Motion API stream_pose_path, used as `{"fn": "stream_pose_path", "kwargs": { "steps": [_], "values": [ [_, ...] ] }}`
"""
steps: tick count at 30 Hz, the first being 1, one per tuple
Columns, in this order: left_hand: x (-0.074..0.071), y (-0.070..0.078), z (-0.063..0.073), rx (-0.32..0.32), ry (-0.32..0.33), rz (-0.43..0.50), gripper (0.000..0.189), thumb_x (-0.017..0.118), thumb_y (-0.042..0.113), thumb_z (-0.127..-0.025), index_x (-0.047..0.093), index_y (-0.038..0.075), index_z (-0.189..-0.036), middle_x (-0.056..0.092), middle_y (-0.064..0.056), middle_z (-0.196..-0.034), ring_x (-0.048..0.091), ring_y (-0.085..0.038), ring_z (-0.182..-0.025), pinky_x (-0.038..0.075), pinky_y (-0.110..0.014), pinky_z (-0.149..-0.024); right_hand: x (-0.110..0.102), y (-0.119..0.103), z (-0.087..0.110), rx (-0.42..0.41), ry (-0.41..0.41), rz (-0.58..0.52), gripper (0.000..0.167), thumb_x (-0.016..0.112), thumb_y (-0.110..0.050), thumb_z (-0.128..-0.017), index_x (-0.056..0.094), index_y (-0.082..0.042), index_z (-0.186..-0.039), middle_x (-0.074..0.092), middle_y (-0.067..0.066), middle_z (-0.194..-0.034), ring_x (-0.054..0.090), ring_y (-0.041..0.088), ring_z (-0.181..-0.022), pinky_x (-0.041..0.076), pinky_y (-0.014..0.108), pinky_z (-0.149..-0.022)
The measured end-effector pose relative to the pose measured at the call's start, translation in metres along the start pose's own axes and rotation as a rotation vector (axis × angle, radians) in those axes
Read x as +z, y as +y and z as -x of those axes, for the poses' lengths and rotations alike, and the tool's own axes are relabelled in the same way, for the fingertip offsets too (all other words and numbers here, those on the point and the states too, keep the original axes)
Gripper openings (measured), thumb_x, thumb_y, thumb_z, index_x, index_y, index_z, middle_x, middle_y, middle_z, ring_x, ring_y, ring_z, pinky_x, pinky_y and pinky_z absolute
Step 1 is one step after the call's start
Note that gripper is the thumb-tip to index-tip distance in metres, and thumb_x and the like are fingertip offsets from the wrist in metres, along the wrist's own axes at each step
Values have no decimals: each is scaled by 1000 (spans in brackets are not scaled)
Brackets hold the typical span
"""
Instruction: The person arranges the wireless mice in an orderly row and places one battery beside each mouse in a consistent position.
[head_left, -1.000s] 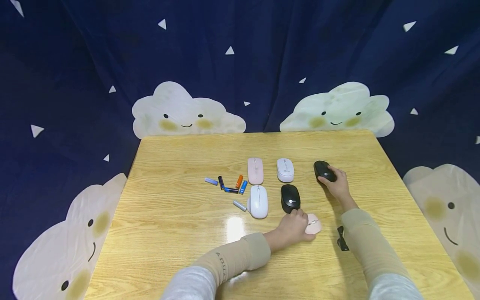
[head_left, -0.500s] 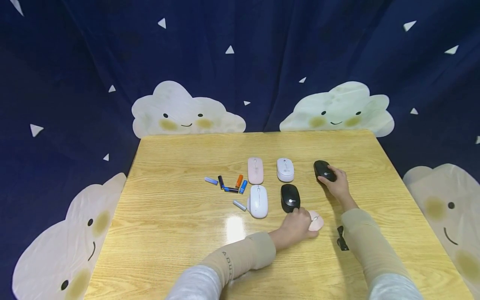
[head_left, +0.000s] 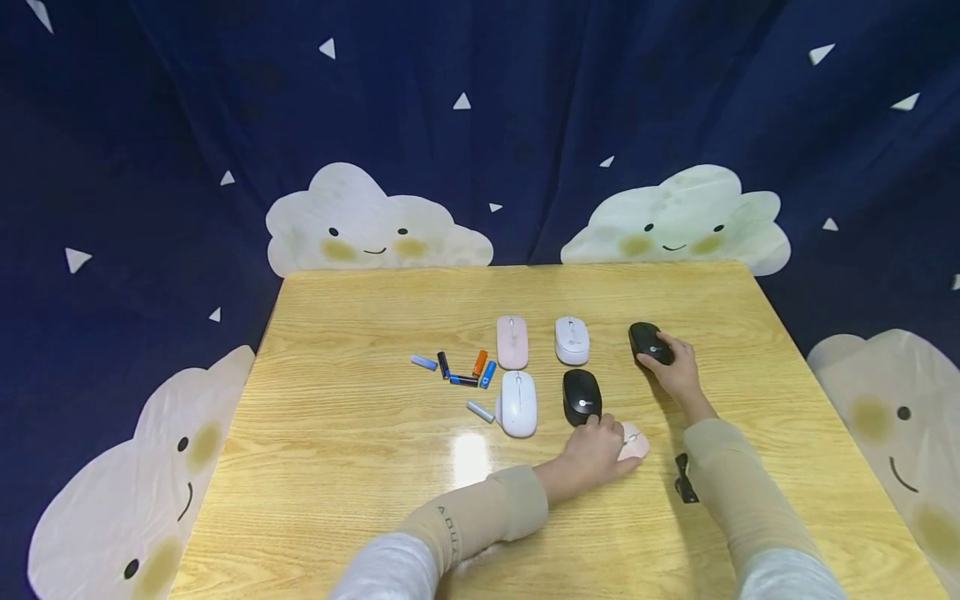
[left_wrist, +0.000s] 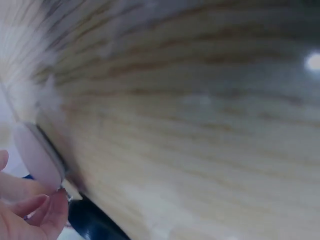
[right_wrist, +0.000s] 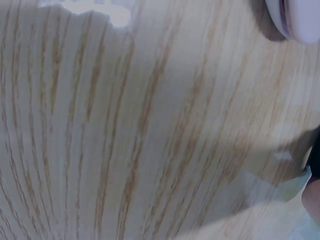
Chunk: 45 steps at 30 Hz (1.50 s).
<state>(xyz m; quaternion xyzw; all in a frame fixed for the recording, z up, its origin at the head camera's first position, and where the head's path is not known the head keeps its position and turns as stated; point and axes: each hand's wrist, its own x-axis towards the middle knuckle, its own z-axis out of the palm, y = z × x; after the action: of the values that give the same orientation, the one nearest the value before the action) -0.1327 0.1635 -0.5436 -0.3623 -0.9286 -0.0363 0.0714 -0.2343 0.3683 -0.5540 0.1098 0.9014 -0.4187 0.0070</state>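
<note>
A small pink mouse (head_left: 634,442) is in the grip of my left hand (head_left: 595,454), which hides much of it. In the left wrist view the thumb and fingers of my left hand (left_wrist: 32,215) pinch the edge of that pink mouse (left_wrist: 36,157). Just behind those knuckles lies a black mouse (head_left: 582,397). My right hand (head_left: 681,375) holds another black mouse (head_left: 645,340) by its sides, at the table's right. Only a fingertip (right_wrist: 312,200) and a sliver of this mouse show at the right wrist view's edge.
A flat pink mouse (head_left: 512,342), a white mouse (head_left: 572,340) and a larger white mouse (head_left: 518,405) lie left of the hands. Several batteries (head_left: 463,381) are scattered beyond them. A small black piece (head_left: 683,481) sits beside the right sleeve on the wooden table (head_left: 337,467).
My left hand has shifted slightly right with the small pink mouse. My right hand stays on its black mouse, and the other things lie as before.
</note>
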Motion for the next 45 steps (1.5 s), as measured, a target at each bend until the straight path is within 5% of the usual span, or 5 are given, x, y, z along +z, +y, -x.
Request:
{"fn": "stream_pose_path", "kwargs": {
  "steps": [6,10,23,35,45],
  "values": [
    [-12,-19,2,64,126,-19,28,53,40,-87,64,15,-91,56,3,-83,50,-9,-70,42,-17,-55,0,-1,1,-1,-4,-4,70,61,-28,-87,27,-2,-142,17,31,-140,21,49,-127,19,56,-103],
    [-19,-39,4,27,199,-18,21,57,32,-85,64,13,-93,57,1,-87,50,-11,-74,42,-20,-60,-1,0,1,-3,-7,-8,71,61,-29,-87,26,-2,-142,16,31,-141,21,49,-127,20,57,-103],
    [-19,-98,25,-371,25,120,57,68,36,-75,50,3,-118,45,-8,-108,42,-23,-98,37,-34,-79,2,1,0,-4,0,-3,70,62,-28,-87,27,-3,-142,17,31,-140,22,49,-126,21,57,-103],
    [-13,-114,43,-457,-11,357,70,68,34,-77,44,-13,-123,43,-26,-120,43,-35,-107,42,-38,-90,1,0,1,-4,-7,4,68,59,-28,-89,26,-2,-142,14,32,-141,21,51,-126,22,59,-101],
    [-10,-113,45,-467,8,394,68,68,33,-77,47,-16,-120,41,-27,-120,41,-36,-109,43,-37,-91,3,-8,3,-2,-5,47,71,57,-30,-90,21,0,-143,12,31,-142,22,51,-125,25,59,-100]
  ]
}}
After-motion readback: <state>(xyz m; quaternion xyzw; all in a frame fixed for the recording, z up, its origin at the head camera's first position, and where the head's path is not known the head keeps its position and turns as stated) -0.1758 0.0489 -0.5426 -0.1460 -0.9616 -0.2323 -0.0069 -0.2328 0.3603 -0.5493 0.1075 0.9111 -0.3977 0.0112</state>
